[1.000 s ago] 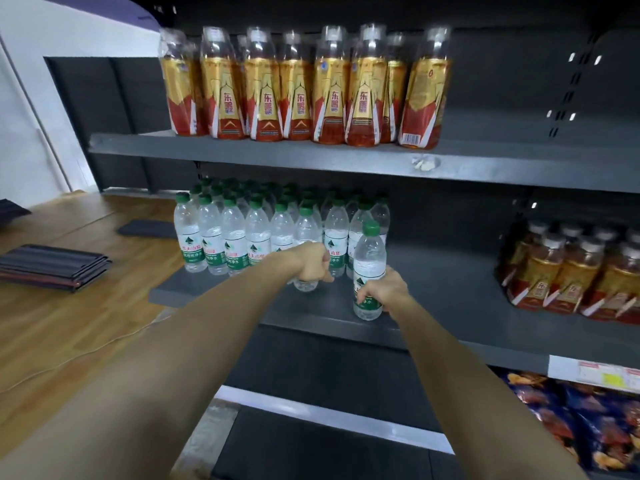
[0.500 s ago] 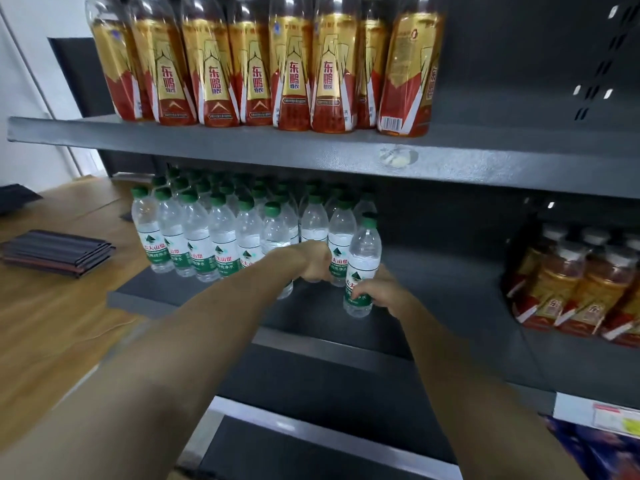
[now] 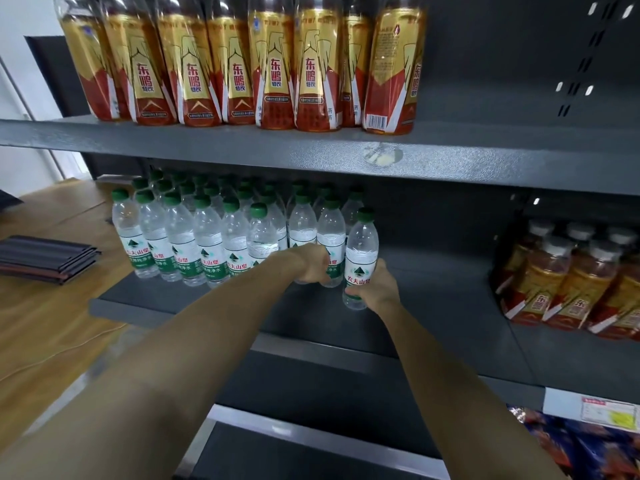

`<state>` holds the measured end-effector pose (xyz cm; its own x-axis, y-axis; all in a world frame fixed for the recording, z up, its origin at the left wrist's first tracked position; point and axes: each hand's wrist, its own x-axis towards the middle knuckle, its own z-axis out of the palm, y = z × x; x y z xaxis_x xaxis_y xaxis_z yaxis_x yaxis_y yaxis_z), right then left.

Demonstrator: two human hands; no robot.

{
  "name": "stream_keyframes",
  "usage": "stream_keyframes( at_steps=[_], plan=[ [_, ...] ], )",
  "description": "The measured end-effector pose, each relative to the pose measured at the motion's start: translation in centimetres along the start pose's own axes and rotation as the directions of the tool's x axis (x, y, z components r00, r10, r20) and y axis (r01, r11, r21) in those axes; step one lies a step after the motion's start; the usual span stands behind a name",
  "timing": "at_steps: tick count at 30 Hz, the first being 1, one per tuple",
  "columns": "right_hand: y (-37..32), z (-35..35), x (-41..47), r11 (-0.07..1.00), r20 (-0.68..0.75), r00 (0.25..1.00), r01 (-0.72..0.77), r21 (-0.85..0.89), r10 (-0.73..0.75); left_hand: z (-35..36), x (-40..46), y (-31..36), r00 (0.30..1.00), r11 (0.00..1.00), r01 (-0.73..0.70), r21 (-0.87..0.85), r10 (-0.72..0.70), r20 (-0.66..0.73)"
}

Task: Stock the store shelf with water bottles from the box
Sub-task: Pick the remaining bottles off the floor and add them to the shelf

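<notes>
Several clear water bottles [image 3: 180, 237] with green caps and green-white labels stand in rows on the dark middle shelf [image 3: 433, 306]. My left hand [image 3: 310, 263] grips the lower part of one bottle [image 3: 261, 233] in the front row; most of its label is hidden by the hand. My right hand [image 3: 375, 289] grips the base of another water bottle [image 3: 360, 251], which stands upright at the right end of the group, on or just above the shelf. The box is out of view.
Gold-and-red drink bottles [image 3: 270, 64] fill the upper shelf [image 3: 311, 150]. More of them [image 3: 568, 282] stand at the right of the middle shelf. A wooden floor with a stack of dark boards [image 3: 41, 258] lies left. Snack bags [image 3: 588, 448] sit below right.
The camera has moved closer to the shelf. Both hands have pushed their bottles a little further in toward the rows, each keeping its grip.
</notes>
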<state>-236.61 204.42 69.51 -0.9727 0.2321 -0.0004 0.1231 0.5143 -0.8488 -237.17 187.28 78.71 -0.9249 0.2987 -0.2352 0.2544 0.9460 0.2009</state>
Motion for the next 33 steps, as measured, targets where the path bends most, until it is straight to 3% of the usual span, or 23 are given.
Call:
stream_keyframes(
  at_steps=[14, 33],
  plan=[
    [-1.0, 2.0, 3.9, 0.996, -0.097, 0.995, 0.017, -0.084, -0.025, -0.3, 2.6, 0.1, 0.998, 0.999, 0.044, 0.032, -0.042, -0.042],
    [-2.4, 0.6, -0.5, 0.992, -0.046, 0.997, -0.072, -0.105, 0.068, 0.2, -1.0, -0.1, 0.997, 0.992, 0.037, 0.119, -0.028, -0.079]
  ],
)
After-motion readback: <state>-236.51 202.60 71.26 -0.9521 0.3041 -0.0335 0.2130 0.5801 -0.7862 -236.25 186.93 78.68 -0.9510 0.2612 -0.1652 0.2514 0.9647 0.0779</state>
